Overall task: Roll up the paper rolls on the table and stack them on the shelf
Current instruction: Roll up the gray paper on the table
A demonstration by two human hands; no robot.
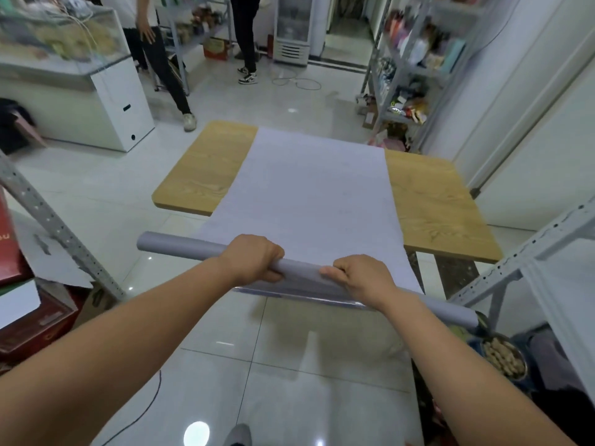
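Note:
A long lilac-grey paper roll (180, 247) hangs in the air in front of the wooden table (434, 204), slanting from upper left to lower right. Its unrolled sheet (315, 188) stretches away from the roll and lies flat across the table's middle to the far edge. My left hand (254, 257) grips the roll near its middle with fingers curled over the top. My right hand (360, 276) grips it just to the right in the same way. A clear plastic strip shows beneath the roll between the hands.
A grey metal shelf (515, 268) stands close at the right, another shelf post (48, 217) at the left beside red boxes (29, 320). A stocked rack (409, 69) lines the far right wall. Two people (161, 59) stand beyond the table near a glass counter (64, 59).

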